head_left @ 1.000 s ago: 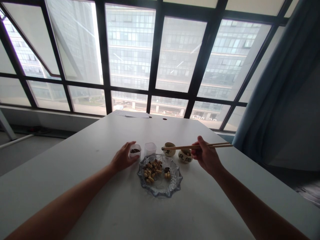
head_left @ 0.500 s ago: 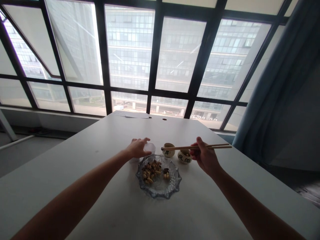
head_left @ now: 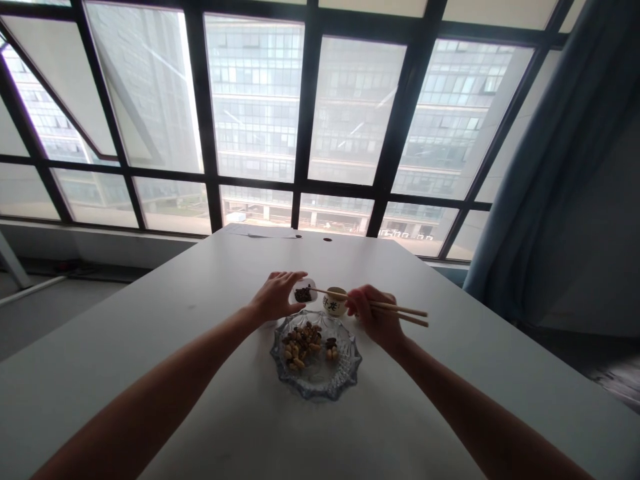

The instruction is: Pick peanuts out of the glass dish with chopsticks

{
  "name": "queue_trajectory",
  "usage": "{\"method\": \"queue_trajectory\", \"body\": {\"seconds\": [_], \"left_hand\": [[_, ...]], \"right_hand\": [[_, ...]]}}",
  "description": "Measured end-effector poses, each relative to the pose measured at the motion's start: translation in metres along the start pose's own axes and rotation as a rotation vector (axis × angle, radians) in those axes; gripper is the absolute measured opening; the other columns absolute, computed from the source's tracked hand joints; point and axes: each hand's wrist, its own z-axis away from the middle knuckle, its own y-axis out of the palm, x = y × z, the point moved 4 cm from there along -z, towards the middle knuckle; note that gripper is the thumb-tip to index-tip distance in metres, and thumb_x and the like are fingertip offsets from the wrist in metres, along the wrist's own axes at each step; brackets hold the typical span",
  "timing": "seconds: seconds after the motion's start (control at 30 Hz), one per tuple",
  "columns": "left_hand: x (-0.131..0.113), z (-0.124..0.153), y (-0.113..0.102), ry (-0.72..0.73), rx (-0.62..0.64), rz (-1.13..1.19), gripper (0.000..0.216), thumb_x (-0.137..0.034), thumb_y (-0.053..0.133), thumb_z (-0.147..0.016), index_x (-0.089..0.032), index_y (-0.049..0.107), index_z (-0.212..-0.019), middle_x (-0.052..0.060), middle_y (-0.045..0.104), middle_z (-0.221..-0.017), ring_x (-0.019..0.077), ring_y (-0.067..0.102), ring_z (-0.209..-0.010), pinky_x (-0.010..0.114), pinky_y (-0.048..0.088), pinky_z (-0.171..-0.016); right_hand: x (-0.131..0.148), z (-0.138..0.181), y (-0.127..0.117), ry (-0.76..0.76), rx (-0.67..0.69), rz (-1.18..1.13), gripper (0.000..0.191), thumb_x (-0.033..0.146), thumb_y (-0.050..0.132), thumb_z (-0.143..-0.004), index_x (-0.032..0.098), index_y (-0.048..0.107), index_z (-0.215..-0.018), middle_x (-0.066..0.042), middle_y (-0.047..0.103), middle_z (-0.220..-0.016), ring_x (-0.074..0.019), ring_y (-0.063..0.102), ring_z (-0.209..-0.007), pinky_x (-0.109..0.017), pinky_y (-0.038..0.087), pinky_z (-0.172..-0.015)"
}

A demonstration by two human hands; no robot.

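My left hand (head_left: 277, 297) is closed round a small clear plastic cup (head_left: 303, 293) with dark bits inside, held just behind the glass dish (head_left: 345, 377). My right hand (head_left: 374, 319) grips a pair of wooden chopsticks (head_left: 400, 311). Their tips reach left to the cup's mouth. The scalloped dish sits between my arms and holds a heap of peanuts and darker pieces (head_left: 301, 344). A small ceramic cup (head_left: 334, 305) with dark characters stands behind the dish, under the chopsticks. A second ceramic cup is hidden by my right hand.
Everything rests on a large white table (head_left: 200, 400). Papers (head_left: 263, 231) and a small dark hole (head_left: 327, 239) lie at its far edge. Behind it is a big dark-framed window (head_left: 305, 133); a blue-grey curtain (head_left: 550, 167) hangs at the right.
My left hand moved right from the left plastic cup and now holds a cup with dark bits. My right hand shifted left and lowered, bringing the chopstick tips to that cup.
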Motion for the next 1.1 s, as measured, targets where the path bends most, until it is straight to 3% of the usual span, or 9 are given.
{"method": "queue_trajectory", "body": {"seconds": [0.1,0.3,0.5,0.6,0.7,0.8,0.93,1.03,1.1], "left_hand": [[0.0,0.001,-0.001,-0.026,-0.006,0.009,0.067,-0.039,0.074,-0.075,-0.022,0.047,-0.134,0.012,0.065,-0.128,0.0317,0.063,-0.115,0.051,0.041,-0.103],[0.0,0.0,-0.001,-0.072,0.008,0.012,0.067,-0.043,0.076,-0.073,-0.02,0.049,-0.131,0.012,0.07,-0.12,0.031,0.067,-0.108,0.049,0.044,-0.101],[0.006,-0.008,0.01,-0.17,0.111,-0.023,0.068,-0.046,0.074,-0.074,-0.019,0.048,-0.131,0.013,0.073,-0.114,0.0319,0.069,-0.104,0.05,0.044,-0.099],[0.009,-0.011,0.016,-0.199,0.184,-0.044,0.068,-0.049,0.072,-0.076,-0.018,0.049,-0.132,0.014,0.074,-0.111,0.0331,0.069,-0.104,0.051,0.044,-0.099],[0.01,-0.01,0.019,-0.211,0.207,-0.045,0.068,-0.054,0.068,-0.078,-0.019,0.048,-0.134,0.015,0.072,-0.115,0.0338,0.068,-0.107,0.052,0.044,-0.099],[0.012,-0.003,0.013,-0.21,0.157,-0.055,0.065,-0.061,0.058,-0.085,-0.018,0.049,-0.134,0.017,0.067,-0.125,0.035,0.064,-0.113,0.054,0.043,-0.1],[0.022,0.018,-0.005,-0.217,0.022,-0.089,0.058,-0.062,0.045,-0.092,-0.019,0.053,-0.13,0.015,0.068,-0.123,0.0336,0.063,-0.112,0.054,0.043,-0.099],[0.036,0.043,-0.017,-0.252,-0.115,-0.089,0.059,-0.063,0.049,-0.091,-0.019,0.05,-0.13,0.015,0.065,-0.125,0.0331,0.063,-0.111,0.054,0.045,-0.097],[0.046,0.06,-0.018,-0.29,-0.188,-0.056,0.061,-0.065,0.051,-0.088,-0.02,0.048,-0.13,0.015,0.064,-0.127,0.032,0.065,-0.108,0.053,0.048,-0.095]], "right_hand": [[0.002,-0.006,0.011,-0.076,0.129,0.135,0.047,0.06,0.058,-0.089,0.021,0.065,-0.063,-0.003,0.067,-0.058,-0.0146,0.06,-0.051,-0.026,0.049,-0.053],[-0.004,-0.001,-0.001,0.004,0.091,0.059,0.044,0.055,0.056,-0.093,0.02,0.065,-0.067,-0.003,0.065,-0.056,-0.0146,0.058,-0.048,-0.026,0.047,-0.049],[-0.004,-0.001,-0.022,0.176,0.018,-0.087,0.054,0.067,0.058,-0.085,0.018,0.064,-0.062,-0.002,0.059,-0.045,-0.0116,0.051,-0.035,-0.022,0.039,-0.035],[0.0,-0.002,-0.023,0.3,0.18,-0.065,0.06,0.07,0.058,-0.082,0.018,0.059,-0.053,0.0,0.051,-0.035,-0.0083,0.041,-0.027,-0.019,0.029,-0.029],[0.004,0.001,-0.017,0.34,0.364,-0.012,0.061,0.069,0.057,-0.083,0.018,0.057,-0.05,0.001,0.05,-0.034,-0.0076,0.04,-0.026,-0.018,0.028,-0.029],[0.005,0.004,-0.012,0.283,0.378,0.016,0.057,0.067,0.055,-0.085,0.018,0.058,-0.056,0.001,0.054,-0.039,-0.0089,0.046,-0.03,-0.018,0.033,-0.031],[0.006,0.004,-0.012,0.157,0.261,0.013,0.052,0.064,0.058,-0.086,0.019,0.061,-0.06,0.0,0.059,-0.046,-0.0109,0.052,-0.037,-0.019,0.039,-0.036],[0.007,0.002,-0.015,0.182,0.213,-0.041,0.054,0.067,0.057,-0.085,0.019,0.061,-0.06,0.0,0.058,-0.045,-0.011,0.052,-0.037,-0.02,0.039,-0.036],[0.007,0.003,-0.014,0.253,0.279,-0.061,0.058,0.07,0.055,-0.084,0.018,0.06,-0.059,0.0,0.056,-0.042,-0.0098,0.048,-0.033,-0.019,0.036,-0.033]]}}
